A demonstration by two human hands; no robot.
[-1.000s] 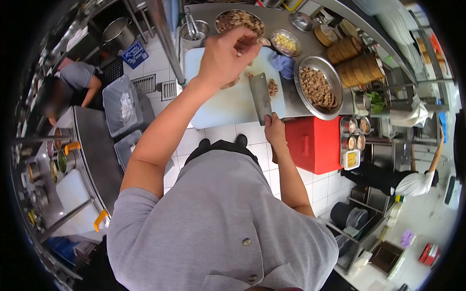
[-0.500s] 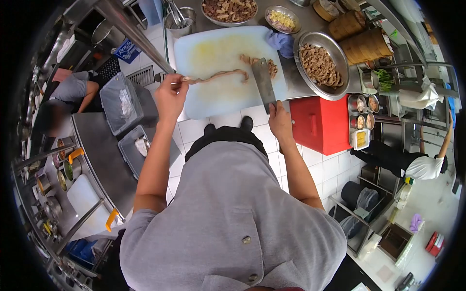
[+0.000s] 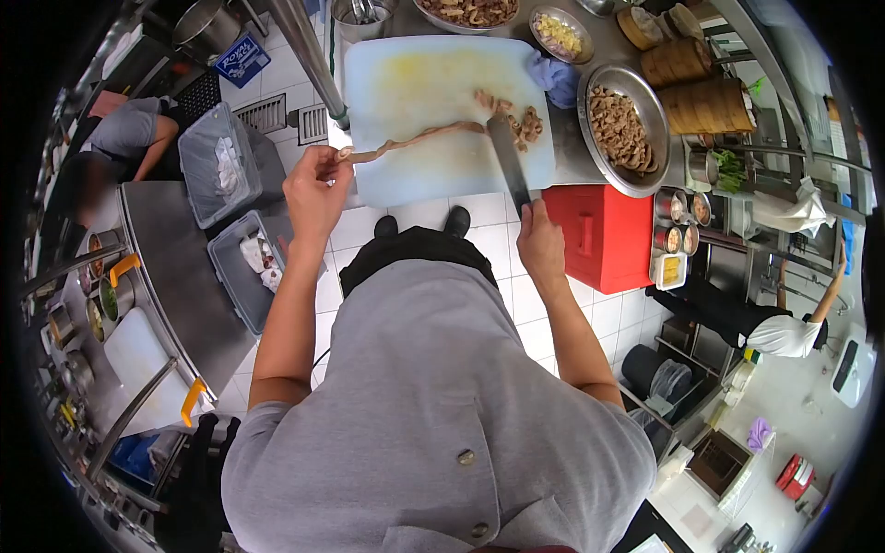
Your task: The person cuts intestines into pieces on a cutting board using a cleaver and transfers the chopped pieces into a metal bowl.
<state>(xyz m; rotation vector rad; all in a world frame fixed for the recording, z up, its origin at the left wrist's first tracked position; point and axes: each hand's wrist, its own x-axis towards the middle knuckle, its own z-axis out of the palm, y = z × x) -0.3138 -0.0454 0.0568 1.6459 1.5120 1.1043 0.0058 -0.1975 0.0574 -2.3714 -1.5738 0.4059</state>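
Taking the white cutting board (image 3: 424, 83) as our clock face, we see a long, thin, pale-brown strip of meat (image 3: 415, 141) lying across its lower half. Its long axis runs from just short of 9 to just short of 3, with a slight waver along its length. Our left hand (image 3: 318, 189) pinches the near-9 end between thumb and fingers, just beyond the board's edge. Our right hand (image 3: 540, 241) is wrapped around the grip of a steel cleaver (image 3: 508, 161), whose blade points just past 11.

The strip's other end reaches the blade; we cannot tell whether it touches the steel or passes behind it. Small brown chopped pieces (image 3: 527, 129) lie near 3, a few partly covered by the blade. The cleaver's grip is hidden in our fingers, and the pinched tip is mostly covered.

On the grey metal tabletop (image 3: 567, 138), a crumpled blue cloth (image 3: 555, 78) sits at 2, against the board, and a wide steel bowl (image 3: 653, 103) of chopped brown meat at 3. At 12, another bowl of meat (image 3: 468, 12) is cut off by the top of our view.
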